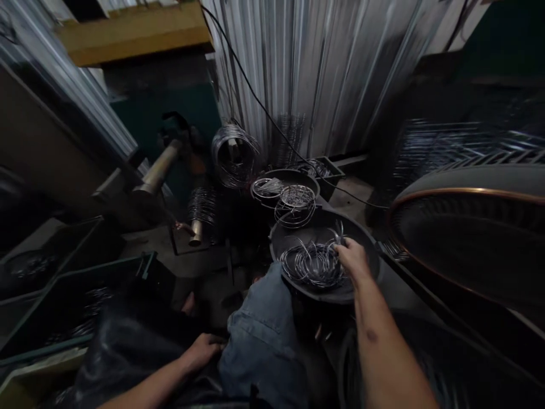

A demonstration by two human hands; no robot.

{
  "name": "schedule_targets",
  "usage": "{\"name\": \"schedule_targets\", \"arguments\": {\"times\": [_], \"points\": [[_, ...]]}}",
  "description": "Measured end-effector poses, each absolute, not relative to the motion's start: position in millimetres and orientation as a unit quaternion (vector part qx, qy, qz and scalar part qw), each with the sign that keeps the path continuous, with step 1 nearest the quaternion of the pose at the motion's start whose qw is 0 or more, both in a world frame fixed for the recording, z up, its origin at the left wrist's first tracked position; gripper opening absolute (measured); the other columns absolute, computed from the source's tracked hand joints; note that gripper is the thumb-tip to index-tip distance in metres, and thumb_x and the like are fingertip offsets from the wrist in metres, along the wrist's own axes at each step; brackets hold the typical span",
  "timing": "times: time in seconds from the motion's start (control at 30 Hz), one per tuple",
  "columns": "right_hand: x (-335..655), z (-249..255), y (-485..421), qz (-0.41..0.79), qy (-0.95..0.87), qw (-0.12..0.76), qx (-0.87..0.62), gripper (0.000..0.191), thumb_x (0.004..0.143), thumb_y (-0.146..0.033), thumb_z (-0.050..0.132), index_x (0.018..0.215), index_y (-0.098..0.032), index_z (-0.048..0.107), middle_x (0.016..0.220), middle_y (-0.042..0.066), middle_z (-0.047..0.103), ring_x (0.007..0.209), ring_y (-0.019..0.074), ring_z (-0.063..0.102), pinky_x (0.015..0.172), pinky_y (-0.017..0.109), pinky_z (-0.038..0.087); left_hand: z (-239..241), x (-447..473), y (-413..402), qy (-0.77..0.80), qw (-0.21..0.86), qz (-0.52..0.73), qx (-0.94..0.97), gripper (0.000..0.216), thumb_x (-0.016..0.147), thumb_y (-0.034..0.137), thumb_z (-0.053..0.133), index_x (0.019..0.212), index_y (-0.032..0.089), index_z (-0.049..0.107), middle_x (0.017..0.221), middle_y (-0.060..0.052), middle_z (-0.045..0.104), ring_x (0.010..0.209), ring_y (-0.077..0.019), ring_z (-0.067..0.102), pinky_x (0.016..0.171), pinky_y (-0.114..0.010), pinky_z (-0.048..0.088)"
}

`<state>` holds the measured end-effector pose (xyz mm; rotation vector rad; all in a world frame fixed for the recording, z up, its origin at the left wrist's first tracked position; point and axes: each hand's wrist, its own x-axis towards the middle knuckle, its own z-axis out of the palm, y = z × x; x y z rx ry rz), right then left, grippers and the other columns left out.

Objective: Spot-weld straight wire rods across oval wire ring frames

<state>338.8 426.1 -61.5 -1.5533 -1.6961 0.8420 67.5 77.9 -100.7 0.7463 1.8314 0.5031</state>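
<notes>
My right hand point(352, 257) is closed on a few thin metal wires point(339, 232), whose ends stick up past the fingers. Under it, a loose tangle of bent wire rings point(313, 264) lies in a wide dark round pan point(369, 241). My left hand point(204, 349) rests low against my thigh, on dark shiny material; its fingers lie loosely stretched and partly in shadow, with nothing seen in them. Behind the pan, wire hoops point(293, 218) and a basket-like pile of small wire pieces point(298, 196) sit by a second round tray point(313, 179).
A large coil of wire point(234, 153) stands beside a green machine point(166, 113) with a brass-coloured roller point(159, 165). Green crates point(72, 284) are at left. A big copper-rimmed round vessel point(468, 193) juts in at right. A black cable point(264, 108) crosses the corrugated metal wall point(336, 68).
</notes>
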Motion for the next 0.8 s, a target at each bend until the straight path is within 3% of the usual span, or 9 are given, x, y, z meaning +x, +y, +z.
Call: {"name": "schedule_targets", "arguments": {"times": [0.17,0.37,0.6,0.8], "points": [[334.7,3.0,396.8,0.247,-0.687,0.382,-0.566,0.038,0.074,-0.040,0.047,0.101,-0.020,0.064,0.085,0.005,0.065,0.080,0.0213,0.056,0.068,0.028,0.039,-102.1,58.2,52.9,0.766,0.509,0.258,0.295,0.032,0.054,0.030,0.063,0.080,0.016,0.073,0.079,-0.002,0.070,0.087,-0.0247,0.059,0.079,-0.030,0.043],[314.3,40.3,366.4,0.174,-0.703,0.417,-0.550,0.042,0.077,-0.043,0.045,0.108,-0.021,0.062,0.098,0.008,0.065,0.088,0.0243,0.056,0.070,0.030,0.038,-109.1,39.4,27.7,0.776,0.469,0.337,0.253,0.039,0.051,0.030,0.062,0.085,0.012,0.072,0.076,-0.005,0.069,0.082,-0.0247,0.059,0.075,-0.031,0.042],[295.7,27.5,353.3,0.191,-0.725,0.395,-0.531,0.041,0.082,-0.046,0.041,0.104,-0.019,0.062,0.096,0.005,0.065,0.088,0.0205,0.057,0.071,0.027,0.041,-111.6,25.2,13.3,0.762,0.476,0.391,0.201,0.056,0.056,0.037,0.061,0.102,0.007,0.065,0.069,-0.005,0.065,0.065,-0.0179,0.056,0.059,-0.028,0.040],[291.0,-21.2,351.6,0.192,-0.727,0.280,-0.597,0.032,0.088,-0.039,0.046,0.103,-0.012,0.056,0.097,0.006,0.059,0.080,0.0163,0.058,0.068,0.031,0.048,-111.9,17.3,2.7,0.744,0.499,0.408,0.177,0.056,0.054,0.036,0.063,0.101,0.008,0.066,0.067,-0.004,0.064,0.063,-0.0157,0.053,0.057,-0.026,0.038]]}}
